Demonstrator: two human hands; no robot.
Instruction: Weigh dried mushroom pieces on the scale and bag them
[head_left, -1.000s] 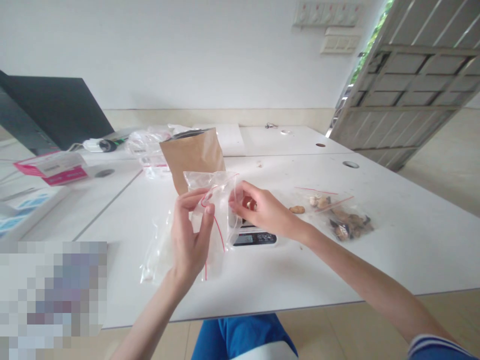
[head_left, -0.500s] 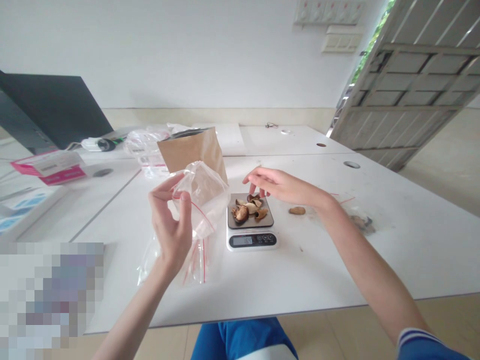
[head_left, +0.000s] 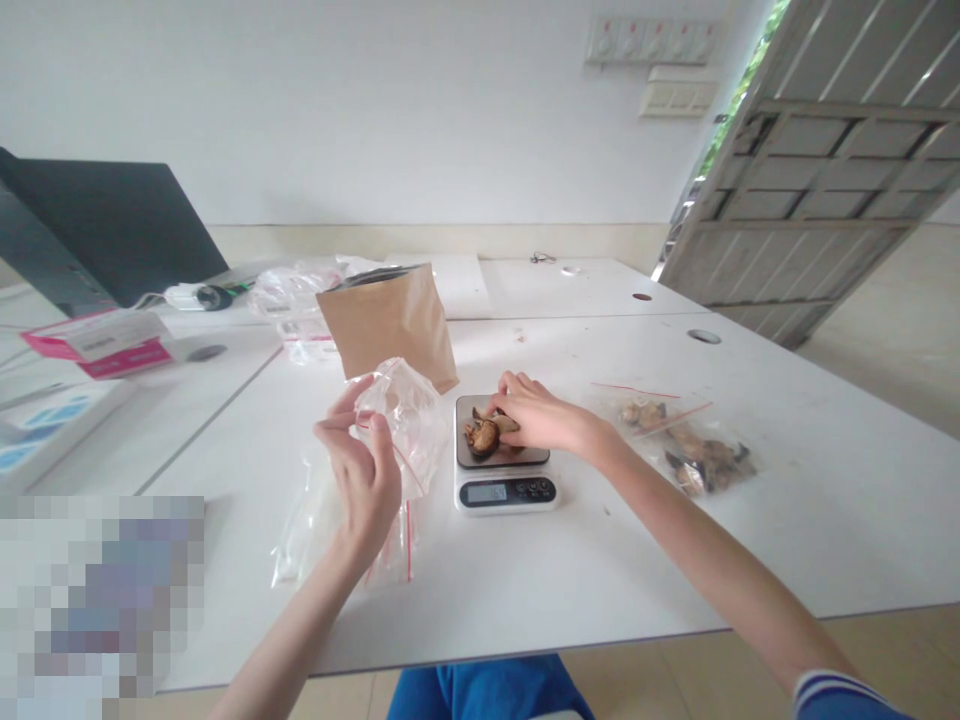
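Observation:
My left hand [head_left: 361,470] pinches the rim of a clear zip bag [head_left: 414,415] with a red seal line, holding it up left of a small white kitchen scale [head_left: 510,508]. Dried mushroom pieces [head_left: 481,438] lie on the scale's metal plate. My right hand [head_left: 536,412] reaches over the plate's right side, its fingers curled down onto some of the pieces and covering part of them. The scale's display is lit, but its digits are hard to read.
More flat zip bags [head_left: 300,540] lie below my left hand. Behind stands a brown paper pouch [head_left: 390,325]. Filled bags of dried mushrooms [head_left: 709,460] rest right of the scale. At left are a pink and white box [head_left: 124,340] and a dark monitor [head_left: 112,230].
My right hand has come down onto the mushroom pieces, and its forearm now covers where a loose piece lay on the table. My left hand and the bag have shifted slightly right and lower.

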